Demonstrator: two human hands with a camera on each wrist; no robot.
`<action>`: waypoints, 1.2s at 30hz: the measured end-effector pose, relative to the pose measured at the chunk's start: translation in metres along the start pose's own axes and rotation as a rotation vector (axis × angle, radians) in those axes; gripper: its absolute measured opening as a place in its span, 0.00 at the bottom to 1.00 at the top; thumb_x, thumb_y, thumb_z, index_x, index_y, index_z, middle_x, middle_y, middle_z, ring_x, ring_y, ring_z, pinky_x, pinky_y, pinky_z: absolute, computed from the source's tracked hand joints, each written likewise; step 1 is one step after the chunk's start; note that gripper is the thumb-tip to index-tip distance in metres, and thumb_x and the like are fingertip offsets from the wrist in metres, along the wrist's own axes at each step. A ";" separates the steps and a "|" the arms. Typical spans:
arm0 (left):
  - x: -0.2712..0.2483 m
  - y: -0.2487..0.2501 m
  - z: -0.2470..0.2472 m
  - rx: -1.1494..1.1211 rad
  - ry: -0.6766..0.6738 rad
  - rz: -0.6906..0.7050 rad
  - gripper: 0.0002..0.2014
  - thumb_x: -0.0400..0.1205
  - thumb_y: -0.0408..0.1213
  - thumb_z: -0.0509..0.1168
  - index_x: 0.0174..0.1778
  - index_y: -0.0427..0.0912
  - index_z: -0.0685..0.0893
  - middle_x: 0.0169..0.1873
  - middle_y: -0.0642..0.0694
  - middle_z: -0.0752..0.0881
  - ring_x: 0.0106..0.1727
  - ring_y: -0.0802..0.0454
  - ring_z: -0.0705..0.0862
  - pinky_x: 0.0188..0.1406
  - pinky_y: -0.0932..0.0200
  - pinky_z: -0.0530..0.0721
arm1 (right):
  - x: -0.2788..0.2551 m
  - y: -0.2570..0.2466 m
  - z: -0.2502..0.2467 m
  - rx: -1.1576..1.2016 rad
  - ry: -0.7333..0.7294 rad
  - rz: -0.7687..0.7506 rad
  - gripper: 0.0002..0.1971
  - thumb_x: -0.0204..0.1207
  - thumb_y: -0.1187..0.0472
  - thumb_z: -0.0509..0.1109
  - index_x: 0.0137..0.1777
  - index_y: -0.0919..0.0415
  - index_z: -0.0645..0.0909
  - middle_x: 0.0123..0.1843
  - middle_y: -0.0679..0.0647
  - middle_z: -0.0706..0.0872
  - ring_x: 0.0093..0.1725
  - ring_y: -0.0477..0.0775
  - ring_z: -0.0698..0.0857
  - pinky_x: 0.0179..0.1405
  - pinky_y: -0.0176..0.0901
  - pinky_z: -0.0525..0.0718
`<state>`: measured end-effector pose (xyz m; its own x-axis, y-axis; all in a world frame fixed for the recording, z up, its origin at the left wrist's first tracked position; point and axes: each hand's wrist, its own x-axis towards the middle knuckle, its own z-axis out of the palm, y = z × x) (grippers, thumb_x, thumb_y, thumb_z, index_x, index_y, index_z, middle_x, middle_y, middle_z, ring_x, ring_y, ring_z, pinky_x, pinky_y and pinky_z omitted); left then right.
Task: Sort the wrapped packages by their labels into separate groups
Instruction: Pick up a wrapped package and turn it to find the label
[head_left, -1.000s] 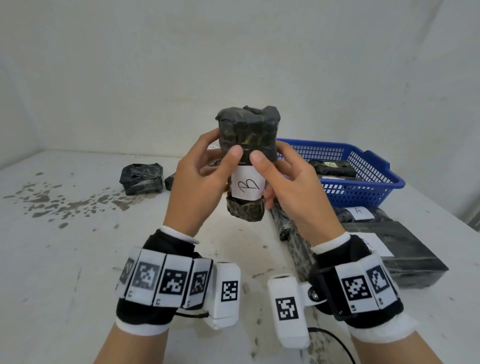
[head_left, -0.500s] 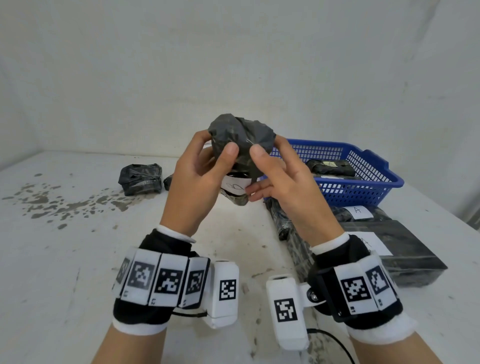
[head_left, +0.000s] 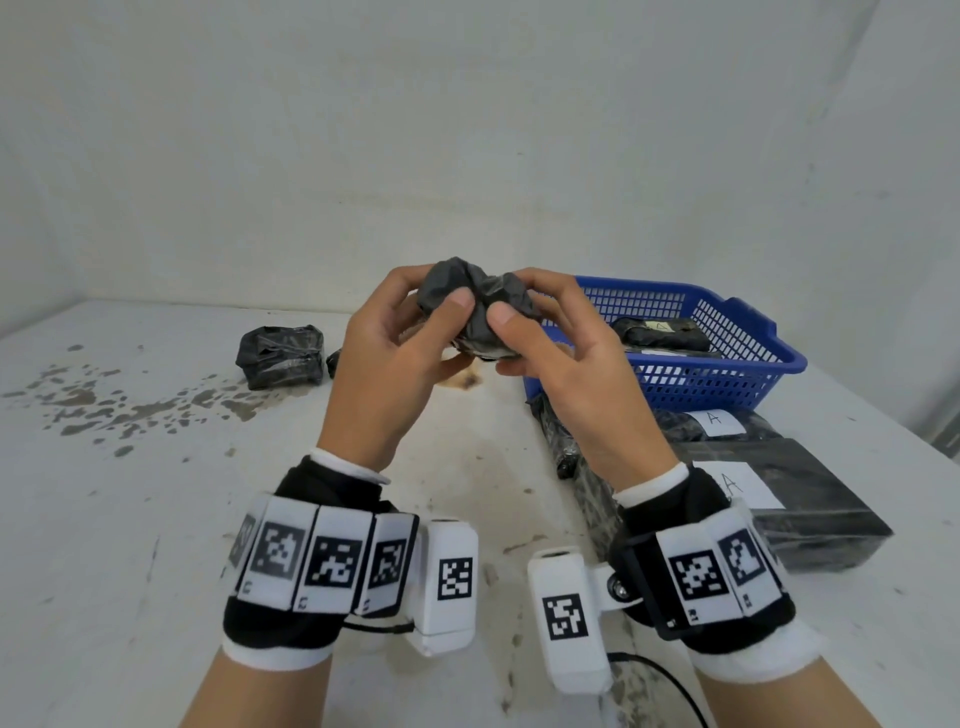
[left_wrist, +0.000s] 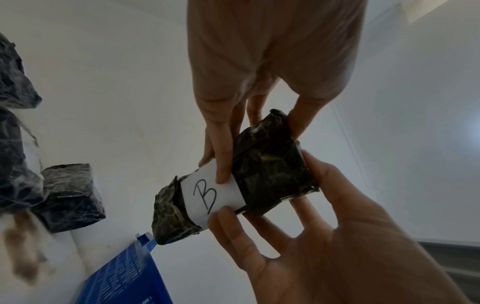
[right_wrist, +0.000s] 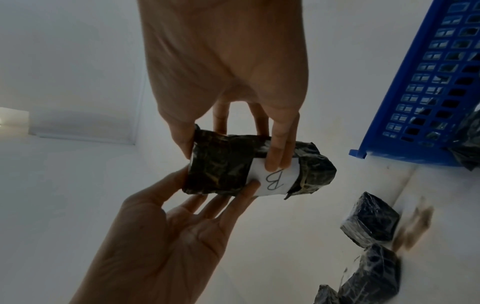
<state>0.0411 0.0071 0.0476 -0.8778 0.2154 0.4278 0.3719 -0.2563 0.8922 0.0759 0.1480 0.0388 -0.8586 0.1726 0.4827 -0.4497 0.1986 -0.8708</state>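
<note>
I hold one dark wrapped package (head_left: 475, 288) above the table in both hands. My left hand (head_left: 415, 332) pinches its left side and my right hand (head_left: 540, 332) pinches its right side, thumbs on the crumpled near end. The head view hides its label. The left wrist view shows the package (left_wrist: 267, 164) with a white label (left_wrist: 207, 193) reading B on its underside. The right wrist view shows the same package (right_wrist: 221, 164), fingers of both hands lying under it.
A blue basket (head_left: 727, 374) at the right back holds packages, one (head_left: 660, 332) labelled A. In front of it lie a package labelled A (head_left: 727, 423) and a large flat one labelled A (head_left: 810, 499). A dark package (head_left: 280, 356) sits at the left back.
The package stood upright with its B label facing me. Both hands have tipped it over and lowered it, so its crumpled end now faces me and the label points down.
</note>
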 end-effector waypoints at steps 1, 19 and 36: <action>0.000 -0.001 0.000 -0.001 0.006 -0.003 0.10 0.84 0.33 0.65 0.61 0.36 0.81 0.50 0.40 0.89 0.51 0.46 0.88 0.52 0.45 0.88 | 0.000 0.001 0.000 -0.003 -0.001 -0.006 0.11 0.82 0.57 0.72 0.63 0.50 0.81 0.61 0.47 0.88 0.53 0.73 0.87 0.53 0.64 0.89; 0.006 -0.009 -0.002 0.030 0.096 -0.062 0.21 0.82 0.28 0.67 0.70 0.40 0.73 0.63 0.41 0.84 0.61 0.50 0.86 0.58 0.52 0.87 | 0.002 0.007 -0.001 0.009 -0.001 0.157 0.35 0.79 0.65 0.75 0.84 0.52 0.67 0.70 0.55 0.86 0.62 0.49 0.89 0.59 0.44 0.90; 0.007 -0.014 -0.004 0.086 0.056 0.024 0.12 0.82 0.31 0.68 0.60 0.44 0.77 0.46 0.51 0.91 0.48 0.54 0.90 0.50 0.53 0.89 | 0.002 0.007 -0.001 -0.113 0.057 0.135 0.21 0.80 0.53 0.75 0.72 0.51 0.81 0.55 0.53 0.91 0.44 0.45 0.92 0.40 0.35 0.89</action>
<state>0.0287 0.0084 0.0380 -0.8826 0.1569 0.4431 0.4159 -0.1784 0.8917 0.0715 0.1507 0.0337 -0.8924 0.2590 0.3695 -0.2981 0.2762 -0.9137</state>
